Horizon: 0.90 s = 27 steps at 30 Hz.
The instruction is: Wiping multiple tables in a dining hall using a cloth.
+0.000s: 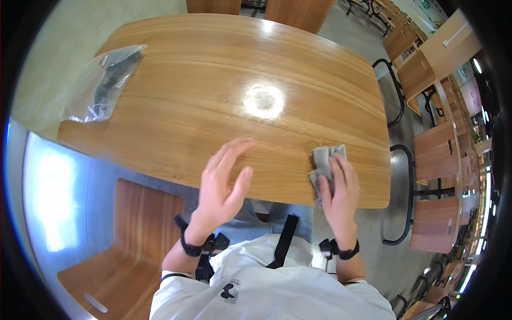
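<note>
A grey cloth (323, 158), folded and bunched, lies on the wooden table (192, 100) near its front right corner. My right hand (341, 190) rests on the cloth, thumb and fingers pressed against it. Over the table's front edge, left of the cloth, my left hand (224, 184) hovers with fingers apart and nothing in it. A clear plastic bag (108, 82) with a dark item inside lies at the table's far left edge, away from both hands. Each wrist wears a black strap with a small device.
A wooden chair (136, 240) stands at the near left, beside a shiny metallic panel (58, 196). Past the table's right side are black tubular frames (410, 192) and rows of wooden chairs (436, 154). More wooden seat backs (296, 14) stand beyond the far edge.
</note>
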Tool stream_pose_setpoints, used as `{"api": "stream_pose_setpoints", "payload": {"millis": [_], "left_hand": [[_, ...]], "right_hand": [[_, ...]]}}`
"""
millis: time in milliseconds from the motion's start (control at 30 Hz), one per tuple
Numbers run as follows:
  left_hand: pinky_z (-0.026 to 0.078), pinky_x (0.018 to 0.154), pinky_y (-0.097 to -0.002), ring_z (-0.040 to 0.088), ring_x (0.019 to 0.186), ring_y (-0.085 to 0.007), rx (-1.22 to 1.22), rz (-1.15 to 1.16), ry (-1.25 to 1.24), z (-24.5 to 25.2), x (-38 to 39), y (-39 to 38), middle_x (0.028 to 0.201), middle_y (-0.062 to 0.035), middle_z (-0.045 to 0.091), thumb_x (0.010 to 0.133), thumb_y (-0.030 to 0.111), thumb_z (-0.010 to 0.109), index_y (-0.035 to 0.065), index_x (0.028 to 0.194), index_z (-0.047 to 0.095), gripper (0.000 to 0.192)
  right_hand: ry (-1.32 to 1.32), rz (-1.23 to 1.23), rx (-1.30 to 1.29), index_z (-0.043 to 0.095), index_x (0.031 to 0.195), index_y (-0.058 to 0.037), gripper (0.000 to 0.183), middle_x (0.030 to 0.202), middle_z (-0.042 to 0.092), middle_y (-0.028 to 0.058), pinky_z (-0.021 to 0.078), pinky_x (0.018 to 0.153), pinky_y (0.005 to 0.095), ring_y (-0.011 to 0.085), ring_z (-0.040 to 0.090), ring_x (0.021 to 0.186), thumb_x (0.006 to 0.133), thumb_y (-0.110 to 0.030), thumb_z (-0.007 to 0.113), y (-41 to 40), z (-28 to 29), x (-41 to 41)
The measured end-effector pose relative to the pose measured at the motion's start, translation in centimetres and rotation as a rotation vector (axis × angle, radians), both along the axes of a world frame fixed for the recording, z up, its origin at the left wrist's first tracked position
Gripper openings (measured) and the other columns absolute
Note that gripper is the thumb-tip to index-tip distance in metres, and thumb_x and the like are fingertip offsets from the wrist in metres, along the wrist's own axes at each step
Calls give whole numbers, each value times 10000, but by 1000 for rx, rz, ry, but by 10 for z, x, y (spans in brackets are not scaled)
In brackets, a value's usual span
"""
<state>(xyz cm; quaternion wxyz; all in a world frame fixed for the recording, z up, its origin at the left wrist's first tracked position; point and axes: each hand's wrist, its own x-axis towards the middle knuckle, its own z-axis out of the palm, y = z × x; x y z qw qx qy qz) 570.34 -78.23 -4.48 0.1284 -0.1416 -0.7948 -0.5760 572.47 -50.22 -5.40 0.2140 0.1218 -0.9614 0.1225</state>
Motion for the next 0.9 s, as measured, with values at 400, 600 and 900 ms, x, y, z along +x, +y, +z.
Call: {"api": "stream_pose_setpoints", "payload": {"millis": [400,600,900], "left_hand": [[397,1120,-527,579,1288,-377,-740,226,228,-13,4,4,1361,-172,635,761,250,677,44,1227,700,509],[404,1118,-516,558,1314,-408,-783,197,226,-22,-1,-1,1390,-194,615,825,273,646,-26,1328,606,588],[377,1137,-528,487,1372,-445,-864,255,197,-21,3,-6,1468,-208,543,927,311,578,-16,1417,534,591]], "right_hand": [[-133,-587,3,527,1392,50,457,1455,499,299,365,1157,493,456,454,1374,1078,-277,473,109,-4,-10],[-92,-65,-78,564,1318,82,442,1428,521,310,414,1121,503,436,498,1354,979,-200,593,-91,6,-67],[-163,31,-180,635,1319,-120,503,1440,568,127,360,1138,530,343,494,1376,844,-239,748,-13,7,15]]}}
